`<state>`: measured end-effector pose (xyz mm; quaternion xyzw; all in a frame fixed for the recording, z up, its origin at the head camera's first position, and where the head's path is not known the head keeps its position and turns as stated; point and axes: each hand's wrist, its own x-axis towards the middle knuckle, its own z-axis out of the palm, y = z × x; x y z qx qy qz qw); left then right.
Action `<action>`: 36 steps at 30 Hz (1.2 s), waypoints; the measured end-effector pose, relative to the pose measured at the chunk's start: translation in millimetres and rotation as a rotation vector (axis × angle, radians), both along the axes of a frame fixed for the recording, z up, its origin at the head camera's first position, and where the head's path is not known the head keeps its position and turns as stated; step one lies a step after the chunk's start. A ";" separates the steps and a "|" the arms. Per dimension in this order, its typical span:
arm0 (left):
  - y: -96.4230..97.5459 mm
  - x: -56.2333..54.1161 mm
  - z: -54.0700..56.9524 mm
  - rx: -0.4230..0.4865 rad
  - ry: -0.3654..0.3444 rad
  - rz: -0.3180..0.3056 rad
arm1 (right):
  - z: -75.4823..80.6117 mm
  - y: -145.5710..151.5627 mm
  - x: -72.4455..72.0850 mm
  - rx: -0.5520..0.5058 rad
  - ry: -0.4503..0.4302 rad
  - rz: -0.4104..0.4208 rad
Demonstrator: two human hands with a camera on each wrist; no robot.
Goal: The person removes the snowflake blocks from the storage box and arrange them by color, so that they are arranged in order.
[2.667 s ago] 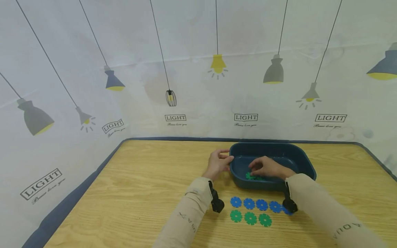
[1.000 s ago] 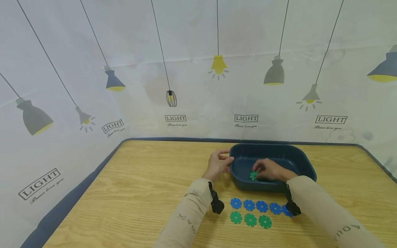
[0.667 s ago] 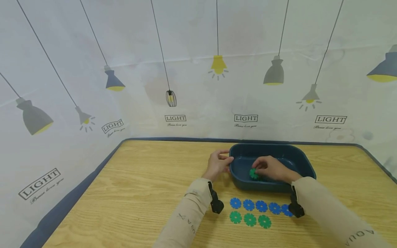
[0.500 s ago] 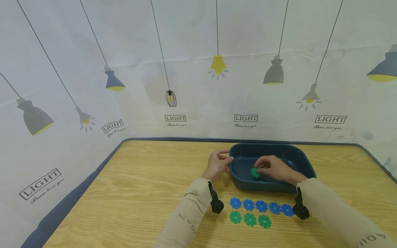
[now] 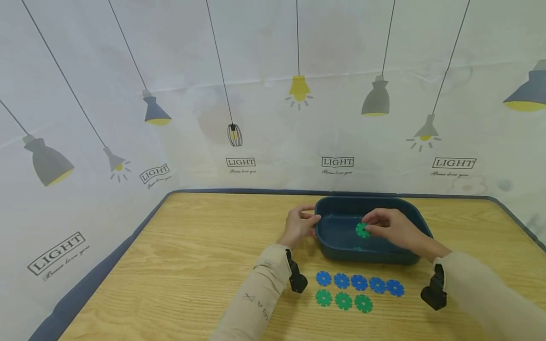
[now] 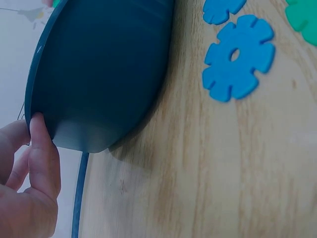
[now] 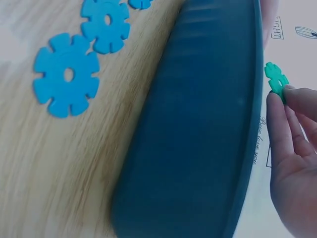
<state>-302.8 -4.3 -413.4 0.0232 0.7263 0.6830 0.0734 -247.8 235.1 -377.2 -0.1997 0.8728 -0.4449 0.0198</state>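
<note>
Above the dark blue basin (image 5: 362,257), my right hand (image 5: 394,229) pinches a green snowflake building disc (image 5: 362,230) between thumb and fingertips. The right wrist view shows this disc (image 7: 276,79) held up beyond the basin's rim. My left hand (image 5: 297,225) holds the basin's left end, its thumb at the rim; the left wrist view shows fingertips (image 6: 39,126) right at the edge. In front of the basin lies a row of several blue snowflake discs (image 5: 359,282), the rightmost two nearly touching. Nearer me is a row of three green discs (image 5: 343,301).
The wooden table (image 5: 192,265) carries everything. Behind it hangs a white wall cloth (image 5: 273,118) printed with lamps, close to the basin's far side. Black wrist cameras (image 5: 434,289) sit on both wrists, the right one just right of the blue row.
My right hand has risen from the basin's floor and moved right, bringing a green disc up with it. My left hand, the basin and the two rows stay in place.
</note>
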 end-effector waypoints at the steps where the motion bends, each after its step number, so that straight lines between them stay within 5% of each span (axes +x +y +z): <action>1: -0.2 -0.3 -0.1 0.001 0.001 0.000 | 1.0 1.4 1.8 -0.004 0.000 -0.001; 18: -0.1 -1.1 0.7 0.003 -0.001 -0.005 | 3.9 19.1 38.7 -0.086 -0.037 0.167; 26: 0.7 -0.8 -0.1 0.002 -0.006 0.005 | -18.5 16.1 55.6 -0.114 -0.021 0.306; 31: 0.6 -1.1 -1.1 -0.001 0.002 0.004 | -33.6 17.8 62.7 -0.098 -0.117 0.319; 36: 0.3 -1.3 -1.1 -0.002 0.006 -0.002 | -47.4 21.2 67.3 -0.087 -0.105 0.318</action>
